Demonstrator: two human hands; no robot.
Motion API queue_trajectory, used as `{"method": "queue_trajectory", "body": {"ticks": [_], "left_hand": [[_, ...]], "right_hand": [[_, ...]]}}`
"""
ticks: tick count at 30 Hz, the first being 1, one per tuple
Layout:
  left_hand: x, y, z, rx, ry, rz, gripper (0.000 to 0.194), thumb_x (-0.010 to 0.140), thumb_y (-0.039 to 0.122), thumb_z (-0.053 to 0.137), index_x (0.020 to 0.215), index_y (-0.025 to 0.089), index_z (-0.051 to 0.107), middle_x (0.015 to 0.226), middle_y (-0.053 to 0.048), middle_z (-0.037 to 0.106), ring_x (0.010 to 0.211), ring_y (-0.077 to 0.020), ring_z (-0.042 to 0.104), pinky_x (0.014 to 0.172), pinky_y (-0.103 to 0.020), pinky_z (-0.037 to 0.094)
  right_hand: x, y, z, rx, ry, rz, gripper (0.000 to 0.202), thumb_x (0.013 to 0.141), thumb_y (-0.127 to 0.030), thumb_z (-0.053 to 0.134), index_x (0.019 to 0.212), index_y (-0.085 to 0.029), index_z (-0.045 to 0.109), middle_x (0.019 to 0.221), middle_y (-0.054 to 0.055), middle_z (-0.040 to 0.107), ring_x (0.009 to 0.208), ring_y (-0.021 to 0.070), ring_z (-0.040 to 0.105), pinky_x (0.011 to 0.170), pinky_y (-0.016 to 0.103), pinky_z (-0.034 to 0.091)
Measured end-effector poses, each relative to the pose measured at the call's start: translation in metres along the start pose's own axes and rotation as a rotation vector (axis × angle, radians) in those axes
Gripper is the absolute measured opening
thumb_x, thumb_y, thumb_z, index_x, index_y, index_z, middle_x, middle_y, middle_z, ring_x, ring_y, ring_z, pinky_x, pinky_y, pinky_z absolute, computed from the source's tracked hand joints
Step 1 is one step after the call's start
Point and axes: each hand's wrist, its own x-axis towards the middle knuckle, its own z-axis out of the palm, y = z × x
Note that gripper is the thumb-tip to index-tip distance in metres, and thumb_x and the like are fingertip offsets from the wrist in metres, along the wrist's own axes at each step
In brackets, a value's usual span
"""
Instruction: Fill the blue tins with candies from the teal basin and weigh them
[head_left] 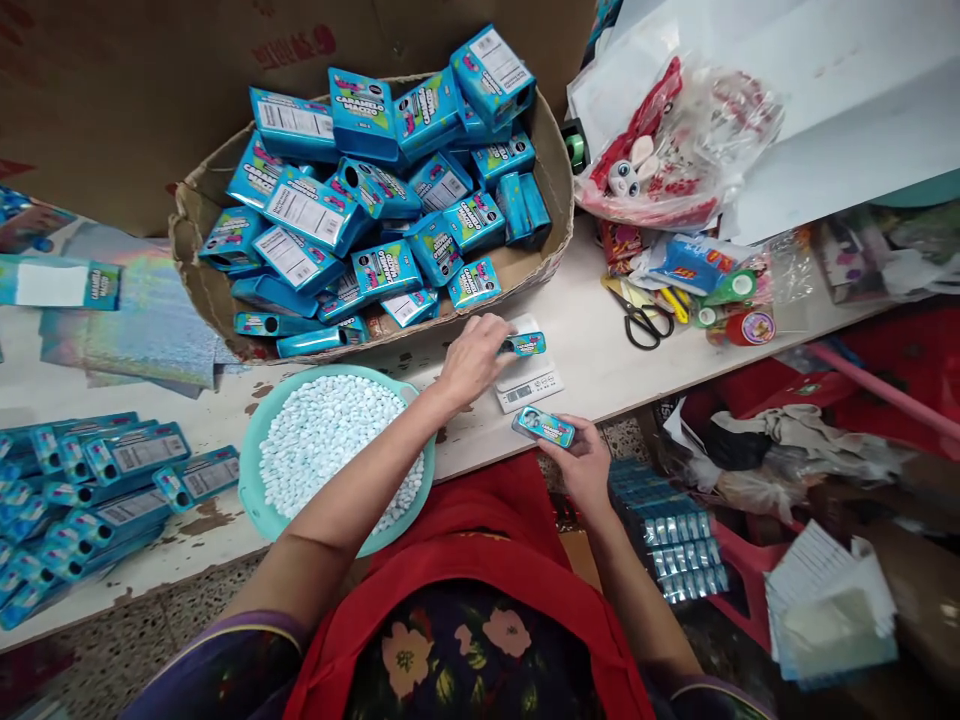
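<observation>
My left hand (478,358) reaches over the small white scale (531,385), its fingers pinched at the left end of a blue candy tin (527,344) that lies on the scale. In front of the scale, my right hand (585,460) grips a second blue tin (545,427) between thumb and fingers, just off the table's front edge. A turquoise basin (251,470) full of small pale blue candies (330,440) stands beneath my left forearm. Behind my hands is a cardboard box (559,190) heaped with blue candy packs (382,270).
Stacked blue boxes (142,450) and shiny sheets (127,310) lie at the left. Black scissors (643,318), tape rolls (741,286) and a plastic bag with a toy (675,150) are at the right. Packed blister strips (682,550) sit below the table edge.
</observation>
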Motion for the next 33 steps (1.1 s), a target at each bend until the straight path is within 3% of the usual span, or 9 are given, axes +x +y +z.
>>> {"method": "queue_trajectory", "body": {"ticks": [4,8,13,16,18,22,26,29,33], "left_hand": [[0.001,0.003,0.007,0.039,-0.106,-0.007,0.038,0.085,0.025,0.063,0.121,0.018,0.055,0.115,-0.009,0.064,0.106,-0.0265,0.054,0.081,-0.035,0.048],[-0.021,-0.001,-0.015,-0.053,0.154,-0.118,0.034,0.083,0.025,0.064,0.116,0.018,0.057,0.114,-0.010,0.066,0.109,-0.0259,0.057,0.090,-0.037,0.048],[-0.120,-0.032,-0.089,-0.132,0.492,-0.331,0.034,0.081,0.036,0.066,0.111,0.021,0.059,0.108,-0.006,0.069,0.097,-0.0210,0.064,0.085,-0.034,0.051],[-0.194,-0.064,-0.126,-0.053,0.641,-0.642,0.037,0.077,0.038,0.069,0.108,0.021,0.060,0.100,-0.004,0.068,0.084,-0.0181,0.063,0.075,-0.031,0.051],[-0.237,-0.095,-0.139,0.058,0.734,-0.899,0.037,0.073,0.036,0.071,0.104,0.021,0.059,0.093,-0.002,0.066,0.079,-0.0185,0.061,0.074,-0.033,0.050],[-0.282,-0.181,-0.127,0.154,0.739,-1.276,0.035,0.065,0.031,0.074,0.086,0.020,0.048,0.079,0.000,0.055,0.089,-0.0263,0.059,0.086,-0.046,0.044],[-0.293,-0.253,-0.089,0.059,0.704,-1.300,0.052,0.065,0.042,0.074,0.066,0.022,0.026,0.064,0.002,0.038,0.108,-0.0388,0.053,0.091,-0.056,0.031],[-0.302,-0.278,-0.075,0.049,0.813,-1.194,0.064,0.062,0.051,0.074,0.060,0.022,0.017,0.051,0.003,0.024,0.120,-0.0456,0.044,0.087,-0.060,0.020],[-0.310,-0.278,-0.075,0.027,0.882,-1.112,0.064,0.061,0.055,0.071,0.055,0.020,0.018,0.043,0.001,0.016,0.129,-0.0485,0.035,0.080,-0.060,0.016]], "right_hand": [[0.019,-0.010,-0.002,-0.062,0.032,-0.082,0.043,0.062,-0.032,0.084,0.099,-0.020,0.064,0.098,0.005,0.070,0.092,0.0209,0.066,0.087,0.040,0.055],[0.057,-0.017,0.009,-0.060,0.033,-0.222,0.047,0.062,-0.033,0.085,0.101,-0.019,0.063,0.101,0.006,0.068,0.097,0.0218,0.065,0.092,0.043,0.053],[0.111,-0.014,0.041,-0.003,0.074,-0.351,0.056,0.055,-0.035,0.088,0.100,-0.018,0.060,0.101,0.005,0.068,0.095,0.0216,0.066,0.095,0.046,0.051],[0.125,-0.004,0.057,0.018,0.073,-0.378,0.061,0.051,-0.033,0.089,0.101,-0.017,0.058,0.104,0.006,0.067,0.100,0.0227,0.065,0.100,0.050,0.047],[0.122,0.002,0.057,0.006,0.044,-0.403,0.068,0.050,-0.032,0.089,0.107,-0.017,0.055,0.116,0.009,0.064,0.112,0.0249,0.061,0.104,0.051,0.043],[0.096,0.004,0.035,-0.120,0.099,-0.381,0.077,0.060,-0.039,0.082,0.125,-0.020,0.045,0.139,0.015,0.049,0.130,0.0270,0.049,0.106,0.052,0.040],[0.069,0.008,0.006,-0.285,0.215,-0.292,0.060,0.073,-0.048,0.069,0.122,-0.018,0.051,0.130,0.016,0.056,0.121,0.0259,0.056,0.100,0.050,0.045],[0.059,0.014,-0.011,-0.359,0.247,-0.233,0.054,0.075,-0.048,0.068,0.116,-0.015,0.057,0.121,0.015,0.061,0.115,0.0255,0.059,0.098,0.048,0.046],[0.058,0.021,-0.020,-0.351,0.269,-0.215,0.051,0.077,-0.049,0.066,0.114,-0.014,0.060,0.115,0.015,0.064,0.109,0.0246,0.061,0.094,0.046,0.048]]}}
